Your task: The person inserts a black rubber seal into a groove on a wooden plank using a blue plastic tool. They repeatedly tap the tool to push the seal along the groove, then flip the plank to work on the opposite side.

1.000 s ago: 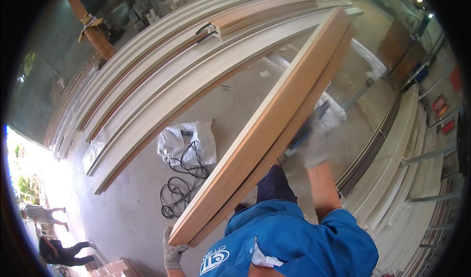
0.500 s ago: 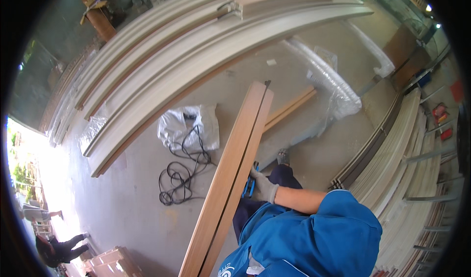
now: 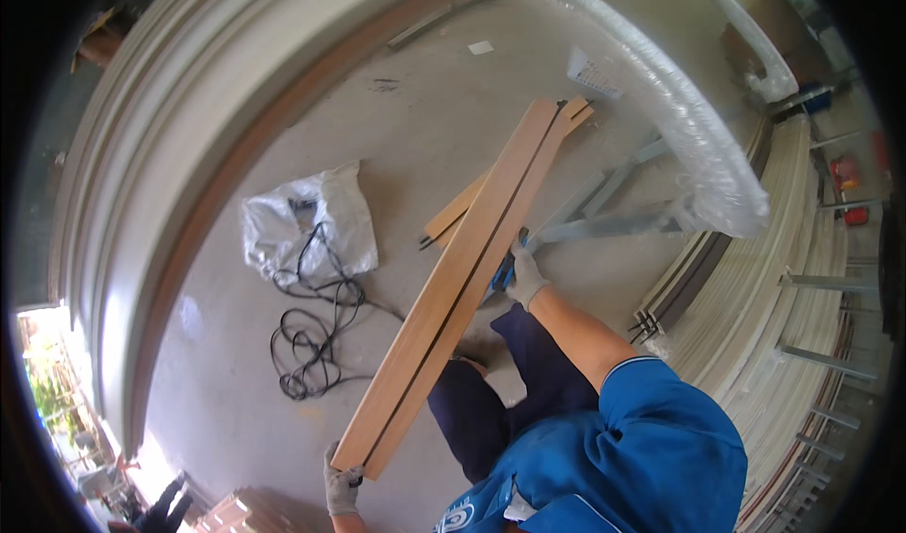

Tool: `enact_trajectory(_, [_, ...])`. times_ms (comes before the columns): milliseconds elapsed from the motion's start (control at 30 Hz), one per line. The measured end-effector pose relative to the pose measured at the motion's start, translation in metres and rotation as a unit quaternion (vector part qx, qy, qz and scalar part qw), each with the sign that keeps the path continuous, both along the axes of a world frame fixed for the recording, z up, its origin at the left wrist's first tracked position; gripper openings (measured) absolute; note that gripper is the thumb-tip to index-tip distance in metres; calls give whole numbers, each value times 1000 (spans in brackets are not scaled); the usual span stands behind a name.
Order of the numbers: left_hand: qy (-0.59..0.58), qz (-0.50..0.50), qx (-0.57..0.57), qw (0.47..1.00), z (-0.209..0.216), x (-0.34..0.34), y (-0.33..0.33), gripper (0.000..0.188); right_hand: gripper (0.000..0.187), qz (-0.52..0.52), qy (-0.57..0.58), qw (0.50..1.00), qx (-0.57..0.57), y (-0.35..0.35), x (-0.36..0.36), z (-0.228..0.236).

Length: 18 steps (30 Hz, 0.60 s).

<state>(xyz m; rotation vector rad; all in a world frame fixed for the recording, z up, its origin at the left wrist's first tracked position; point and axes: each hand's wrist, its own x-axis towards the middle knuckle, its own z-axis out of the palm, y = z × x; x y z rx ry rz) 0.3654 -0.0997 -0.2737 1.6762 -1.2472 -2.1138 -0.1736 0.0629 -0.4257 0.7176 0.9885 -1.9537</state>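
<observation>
1. Two gloved hands, well apart: left hand (image 3: 342,488) is clamped on the near end of a wooden board (image 3: 448,292); right hand (image 3: 528,276) is at a blue tool (image 3: 502,278) by the board's edge, can't tell if it's gripping.
2. Board's slanting away in front of the legs, over a smaller wooden strip (image 3: 455,214). Can't tell what's under its far end.
3. Looks like the steadying/positioning step to me. I'd say next calls for a firm left grip and keeping clear of the black cord (image 3: 321,339).
</observation>
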Motion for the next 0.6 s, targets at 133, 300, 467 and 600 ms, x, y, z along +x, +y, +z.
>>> enact_trajectory(133, [41, -56, -7, 998, -156, -85, -72, 84, 36, -81, 32, 996, 1, -17, -86, -116])
enact_trajectory(300, [84, -92, 7, 992, -331, -188, -119, 77, 35, -114, 45, 990, 77, -26, -167, -236])
enact_trajectory(467, [125, -137, 39, 982, -456, -265, -142, 75, 44, -142, 94, 981, 88, -28, -226, -315])
enact_trajectory(600, [195, -92, 62, 975, -522, -316, -128, 77, 48, -160, 69, 979, 108, -16, -267, -363])
